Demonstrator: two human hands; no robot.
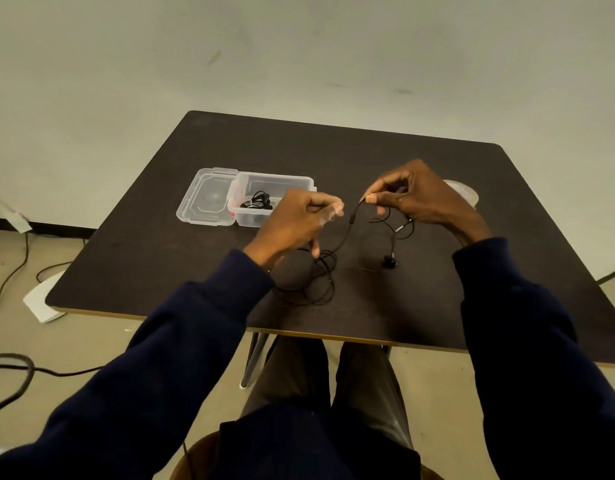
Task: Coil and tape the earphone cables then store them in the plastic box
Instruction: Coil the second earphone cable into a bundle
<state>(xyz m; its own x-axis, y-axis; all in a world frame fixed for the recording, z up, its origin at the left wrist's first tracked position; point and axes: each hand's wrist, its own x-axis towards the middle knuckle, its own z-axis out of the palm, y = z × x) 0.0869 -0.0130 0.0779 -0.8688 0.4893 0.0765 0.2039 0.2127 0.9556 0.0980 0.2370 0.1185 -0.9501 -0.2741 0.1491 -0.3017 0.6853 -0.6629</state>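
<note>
A black earphone cable (pixel 346 233) runs from loose loops on the dark table (pixel 334 150) up to my right hand (pixel 420 199), which pinches it between thumb and fingers. An earbud (pixel 390 261) dangles below that hand. My left hand (pixel 295 223) hovers over the loops with curled fingers; a small whitish bit, perhaps tape, sits at its fingertips. The clear plastic box (pixel 275 183) stands behind my left hand with a coiled black earphone (pixel 257 201) inside.
The box's clear lid (pixel 205 199) lies flat to the left of the box. A roll of clear tape (pixel 463 192) sits partly hidden behind my right hand. Cables trail over the floor at the left.
</note>
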